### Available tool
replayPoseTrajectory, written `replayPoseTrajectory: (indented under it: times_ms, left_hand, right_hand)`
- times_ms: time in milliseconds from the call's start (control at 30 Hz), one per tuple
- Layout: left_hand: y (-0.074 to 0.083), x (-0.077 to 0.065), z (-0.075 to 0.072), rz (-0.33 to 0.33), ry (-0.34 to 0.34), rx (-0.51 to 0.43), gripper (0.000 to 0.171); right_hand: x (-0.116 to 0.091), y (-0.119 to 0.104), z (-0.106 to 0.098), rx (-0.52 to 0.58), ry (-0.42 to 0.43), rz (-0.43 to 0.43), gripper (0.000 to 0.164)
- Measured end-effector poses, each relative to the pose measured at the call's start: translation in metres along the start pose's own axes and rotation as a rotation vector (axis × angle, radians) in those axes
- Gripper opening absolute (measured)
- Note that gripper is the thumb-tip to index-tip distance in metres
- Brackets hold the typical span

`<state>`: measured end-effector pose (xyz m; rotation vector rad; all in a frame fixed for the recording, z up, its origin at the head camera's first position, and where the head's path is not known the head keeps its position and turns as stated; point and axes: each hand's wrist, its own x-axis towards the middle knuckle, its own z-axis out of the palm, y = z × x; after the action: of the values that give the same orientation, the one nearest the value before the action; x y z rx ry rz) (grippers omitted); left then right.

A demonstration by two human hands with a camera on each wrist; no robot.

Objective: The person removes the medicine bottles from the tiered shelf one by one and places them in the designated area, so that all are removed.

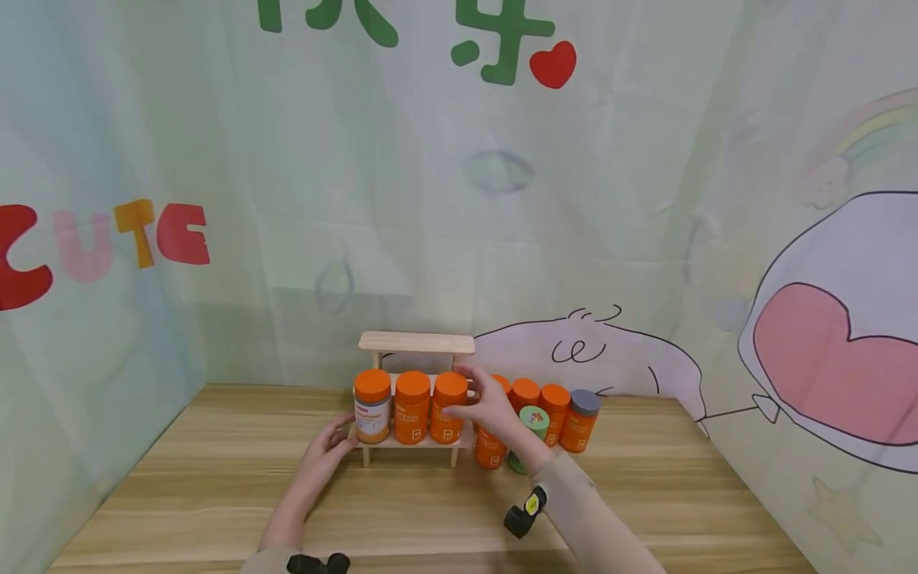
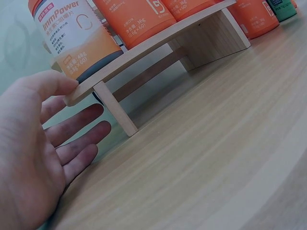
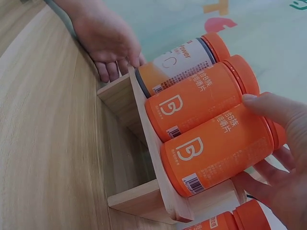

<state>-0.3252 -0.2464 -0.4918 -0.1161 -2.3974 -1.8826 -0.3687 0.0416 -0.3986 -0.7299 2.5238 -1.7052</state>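
A small two-tier wooden rack [image 1: 417, 343] bears three orange-lidded supplement bottles side by side on its lower board. The right hand [image 1: 495, 402] grips the rightmost orange bottle [image 3: 218, 151] near its lid, thumb in front and fingers behind. This bottle stands against the middle orange bottle [image 1: 412, 406]. On the left is the bottle with a white label [image 1: 373, 418]. The left hand [image 2: 36, 134] holds the rack's left end, its thumb at the board's corner close to the labelled bottle's base. The other fingers of that hand extend below the board.
Right of the rack stand several more orange bottles [image 1: 555, 402], one orange bottle with a grey lid [image 1: 579, 422] and a green bottle [image 1: 533, 418]. They sit on a wood-grain table [image 1: 402, 518]. A printed cloth [image 1: 402, 199] hangs behind.
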Motion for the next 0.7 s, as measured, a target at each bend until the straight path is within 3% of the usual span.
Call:
replayPoseTrajectory:
  times_ms: [200, 700]
  left_hand:
    - [0.0004, -0.0009, 0.0, -0.004, 0.003, 0.014, 0.052]
    - [-0.0002, -0.0004, 0.0, -0.013, 0.001, 0.022, 0.052]
  right_hand:
    - [0.0013, 0.0022, 0.003, -0.033, -0.006, 0.037, 0.073]
    - [0.0003, 0.0001, 0.0098, -0.08, 0.023, 0.014, 0.073]
